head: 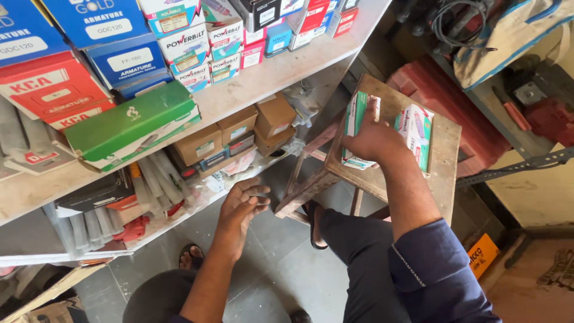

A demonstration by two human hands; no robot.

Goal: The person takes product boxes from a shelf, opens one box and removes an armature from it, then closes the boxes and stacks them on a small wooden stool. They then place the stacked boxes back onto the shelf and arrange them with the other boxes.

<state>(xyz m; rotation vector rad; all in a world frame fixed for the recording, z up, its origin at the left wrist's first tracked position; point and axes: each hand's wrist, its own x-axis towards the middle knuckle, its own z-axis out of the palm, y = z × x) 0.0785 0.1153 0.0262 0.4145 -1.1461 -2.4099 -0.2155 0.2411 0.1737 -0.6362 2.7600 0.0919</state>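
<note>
Nearest me, my left hand (242, 203) hangs slack and unladen while my right hand (373, 140) grips a light, crushable green-and-white carton (354, 113) by its edges atop the wooden stool (442, 173).

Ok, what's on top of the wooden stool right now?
On the wooden stool stand two white-and-green boxes: one under the right hand, another beside it. The hand hides part of the first box and the seat beneath.

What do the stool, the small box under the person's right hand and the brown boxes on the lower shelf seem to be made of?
Stool: bare, worn wood, by its grain and scuffs.
Small box: probably glossy printed card, green and white.
Brown boxes: likely plain matt cardboard.
</note>
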